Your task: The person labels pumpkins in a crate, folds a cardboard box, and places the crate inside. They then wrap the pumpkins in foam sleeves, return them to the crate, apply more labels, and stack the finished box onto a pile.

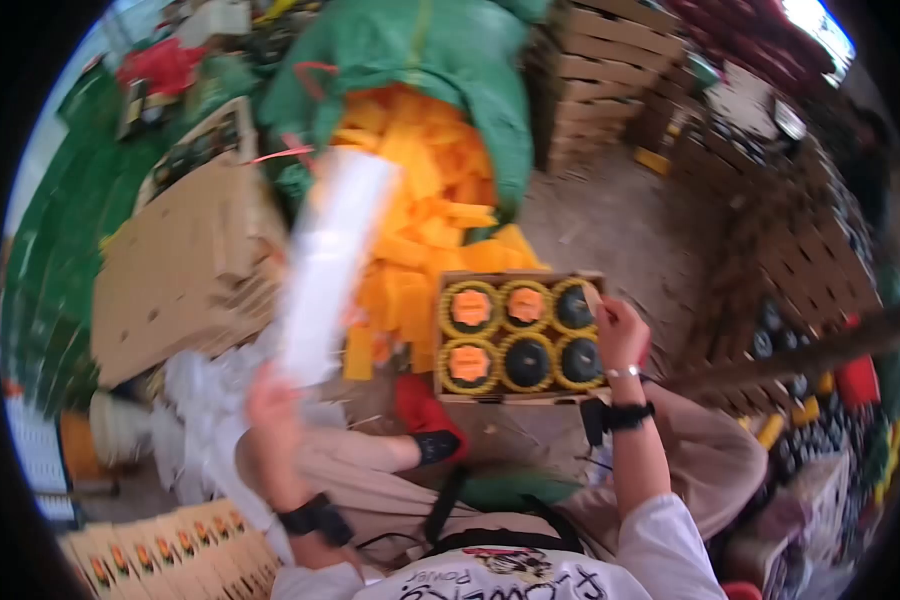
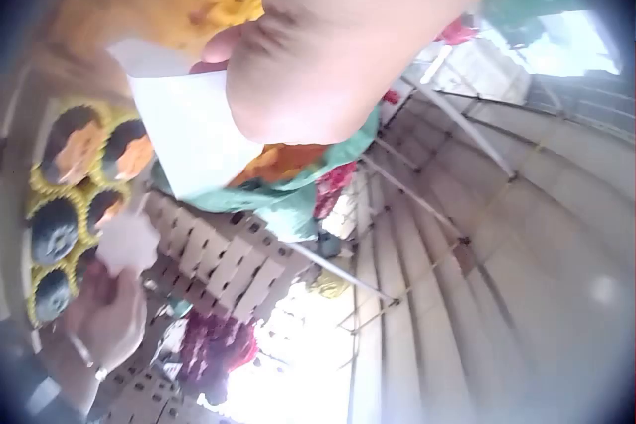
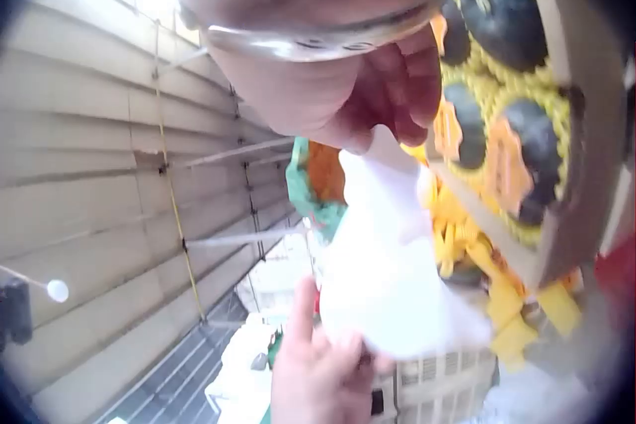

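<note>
My left hand (image 1: 275,405) grips the lower end of a long white paper sheet (image 1: 338,265), which is blurred and held up over the orange pile. In the left wrist view the sheet (image 2: 189,116) bends below the fingers. My right hand (image 1: 622,332) pinches a pale label with a scalloped edge (image 2: 129,242) between thumb and fingertips, at the right side of an open cardboard box (image 1: 520,398). Dark green squashes (image 1: 527,362) sit in the box, each in a yellow foam net. Three of them carry orange labels (image 1: 470,308); the upper right one is partly hidden by the right hand.
Behind the box, orange foam pieces (image 1: 420,250) spill from a large green sack (image 1: 410,45). Flattened cardboard (image 1: 180,260) lies to the left, and stacked cartons (image 1: 610,80) stand at the back right. A brown pole (image 1: 790,350) crosses the right side. Printed cards (image 1: 170,560) lie lower left.
</note>
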Action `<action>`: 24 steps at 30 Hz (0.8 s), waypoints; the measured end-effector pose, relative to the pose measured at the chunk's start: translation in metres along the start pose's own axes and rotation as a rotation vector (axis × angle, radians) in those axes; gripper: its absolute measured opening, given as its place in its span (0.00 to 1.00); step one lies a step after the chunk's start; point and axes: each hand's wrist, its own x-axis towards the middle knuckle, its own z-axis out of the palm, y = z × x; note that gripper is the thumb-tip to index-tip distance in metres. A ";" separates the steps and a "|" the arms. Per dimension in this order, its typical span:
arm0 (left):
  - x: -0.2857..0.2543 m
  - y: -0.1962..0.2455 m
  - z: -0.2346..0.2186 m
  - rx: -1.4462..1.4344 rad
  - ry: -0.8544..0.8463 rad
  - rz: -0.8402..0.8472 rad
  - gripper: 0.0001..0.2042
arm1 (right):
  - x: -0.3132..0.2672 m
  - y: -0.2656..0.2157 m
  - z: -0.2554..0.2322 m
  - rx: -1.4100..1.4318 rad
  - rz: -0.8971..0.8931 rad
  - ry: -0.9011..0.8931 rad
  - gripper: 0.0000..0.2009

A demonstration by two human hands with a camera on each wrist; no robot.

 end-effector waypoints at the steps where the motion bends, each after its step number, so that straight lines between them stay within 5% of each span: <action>1: 0.004 -0.008 -0.026 -0.078 0.178 0.003 0.17 | 0.009 0.018 0.003 -0.053 -0.069 0.022 0.03; 4: 0.005 -0.036 -0.120 -0.410 0.652 0.050 0.17 | 0.023 0.031 0.005 -0.274 -0.316 0.023 0.02; 6: 0.001 -0.101 -0.180 -0.679 0.719 0.064 0.14 | 0.023 0.040 0.016 -0.324 -0.405 -0.024 0.04; 9: -0.014 -0.269 -0.255 -1.298 0.837 -0.298 0.12 | 0.017 0.045 0.035 -0.362 -0.450 -0.104 0.06; 12: -0.048 -0.323 -0.260 0.390 0.393 -0.403 0.16 | 0.004 0.052 0.049 -0.488 -0.412 -0.218 0.06; 15: -0.067 -0.311 -0.238 -0.306 0.449 -0.630 0.23 | -0.004 0.057 0.057 -0.371 -0.496 -0.090 0.05; 17: -0.073 -0.292 -0.211 -0.786 0.472 -0.747 0.28 | -0.006 0.057 0.053 -0.370 -0.497 -0.169 0.03; 18: -0.059 -0.253 -0.202 -0.449 0.545 -1.018 0.31 | -0.008 0.054 0.051 -0.380 -0.519 -0.184 0.03; 21: -0.031 -0.280 -0.226 -0.179 0.272 -0.700 0.28 | -0.005 0.057 0.045 -0.335 -0.447 -0.318 0.04; 24: 0.000 -0.068 -0.142 -0.185 0.251 -0.287 0.21 | 0.006 0.070 0.057 -0.127 -0.522 -0.227 0.05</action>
